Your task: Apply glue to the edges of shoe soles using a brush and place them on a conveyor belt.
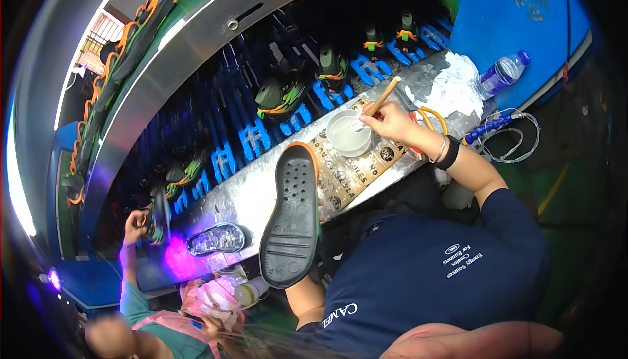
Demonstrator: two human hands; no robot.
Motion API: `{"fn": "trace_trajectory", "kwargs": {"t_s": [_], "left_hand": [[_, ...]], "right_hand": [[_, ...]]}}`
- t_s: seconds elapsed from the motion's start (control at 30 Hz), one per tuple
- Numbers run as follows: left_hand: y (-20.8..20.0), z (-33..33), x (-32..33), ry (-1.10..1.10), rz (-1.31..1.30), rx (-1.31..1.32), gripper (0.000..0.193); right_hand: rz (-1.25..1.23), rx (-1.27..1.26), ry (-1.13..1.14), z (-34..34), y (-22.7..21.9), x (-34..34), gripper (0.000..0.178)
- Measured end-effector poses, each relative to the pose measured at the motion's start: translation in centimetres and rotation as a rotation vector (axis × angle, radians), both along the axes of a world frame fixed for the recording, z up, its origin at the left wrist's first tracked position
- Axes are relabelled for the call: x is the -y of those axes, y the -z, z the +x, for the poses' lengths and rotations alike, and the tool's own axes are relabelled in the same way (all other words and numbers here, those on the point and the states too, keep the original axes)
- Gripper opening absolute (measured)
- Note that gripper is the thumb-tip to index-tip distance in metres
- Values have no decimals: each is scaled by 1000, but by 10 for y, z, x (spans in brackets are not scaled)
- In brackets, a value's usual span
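My right hand [387, 122] grips a brush [383, 96] by its wooden handle, with the brush's lower end in a round translucent bowl [348, 133]. Whitish liquid shows inside the bowl. My left hand [320, 210] holds up a shoe sole [291, 218], black inside with orange and green at its edge. Rows of small holes mark one end of the sole and ridges cross the other. Most of my left hand is hidden behind the sole; only a few fingertips and the forearm show. The bowl stands on brown printed paper [353, 179].
Black shoes [278, 97] hang on blue holders in the machine beyond the bench [261, 163]. Another sole [217, 239] lies at the left. A co-worker [167, 329] reaches toward a shoe there. White crumpled cloth or paper [458, 84] and a bottle [504, 73] are at right.
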State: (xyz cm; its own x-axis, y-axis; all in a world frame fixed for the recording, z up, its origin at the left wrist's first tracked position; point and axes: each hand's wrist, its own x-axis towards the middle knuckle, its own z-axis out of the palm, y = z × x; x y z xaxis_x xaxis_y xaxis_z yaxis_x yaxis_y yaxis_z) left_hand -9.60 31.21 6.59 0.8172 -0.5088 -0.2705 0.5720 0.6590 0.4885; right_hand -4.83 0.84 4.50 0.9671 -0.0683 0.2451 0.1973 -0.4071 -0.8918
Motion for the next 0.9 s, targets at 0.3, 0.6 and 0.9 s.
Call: {"fn": "trace_trajectory", "kwargs": {"t_s": [0.3, 0.6, 0.9], "left_hand": [[29, -6, -29, -157, 29, 46, 41], [45, -67, -292, -154, 2288, 1009, 34], [64, -107, -456, -424, 2892, 1018, 27]], "right_hand": [[-21, 43, -84, -9, -23, -6, 12], [99, -53, -175, -7, -20, -2, 12], [-143, 143, -1, 2, -20, 2, 14]]}}
